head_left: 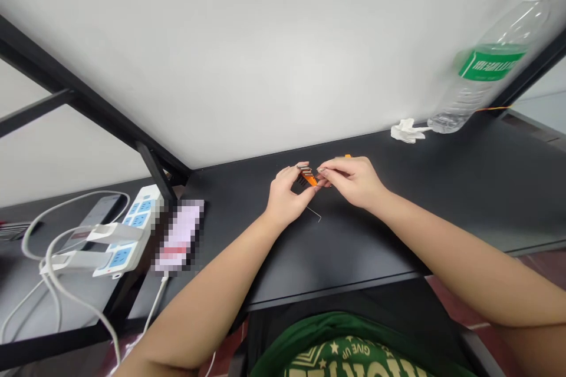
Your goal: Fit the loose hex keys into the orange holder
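Note:
My left hand is closed around an orange hex key holder, with several metal keys showing along its upper side. Close to the holder's right end, my right hand has thumb and fingertips pinched together. Whatever lies between those fingertips is too small to make out. A thin L-shaped hex key rests on the black table just below my left hand. Behind my right hand, part of another orange piece shows, mostly hidden.
A large clear bottle with a green label stands against the wall, beside a crumpled white tissue. To the left are a pixelated phone, a white power strip with cables, and a black metal frame. The black table ends near my body.

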Tool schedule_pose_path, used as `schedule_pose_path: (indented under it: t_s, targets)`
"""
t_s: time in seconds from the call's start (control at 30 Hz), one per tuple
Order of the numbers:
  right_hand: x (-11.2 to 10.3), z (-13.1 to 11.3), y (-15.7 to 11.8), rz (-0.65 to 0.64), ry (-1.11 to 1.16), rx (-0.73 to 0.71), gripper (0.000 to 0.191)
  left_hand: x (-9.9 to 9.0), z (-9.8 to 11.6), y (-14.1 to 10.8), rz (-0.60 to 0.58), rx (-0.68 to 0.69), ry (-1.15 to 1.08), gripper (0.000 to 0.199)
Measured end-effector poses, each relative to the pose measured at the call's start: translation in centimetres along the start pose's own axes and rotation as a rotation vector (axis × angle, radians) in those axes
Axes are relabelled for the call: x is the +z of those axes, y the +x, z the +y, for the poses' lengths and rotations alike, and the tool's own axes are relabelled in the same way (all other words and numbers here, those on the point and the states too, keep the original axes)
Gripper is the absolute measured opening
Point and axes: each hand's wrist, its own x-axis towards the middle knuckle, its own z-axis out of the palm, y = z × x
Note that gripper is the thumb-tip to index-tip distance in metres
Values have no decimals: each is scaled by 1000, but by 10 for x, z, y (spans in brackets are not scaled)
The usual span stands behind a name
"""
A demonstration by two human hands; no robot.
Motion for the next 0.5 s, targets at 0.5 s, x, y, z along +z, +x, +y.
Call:
schedule_pose_path:
  t_s: [0.5]
  targets:
    - [7,-4,1,-75,-281,-70,27,3,1,-2,29,9,125,38]
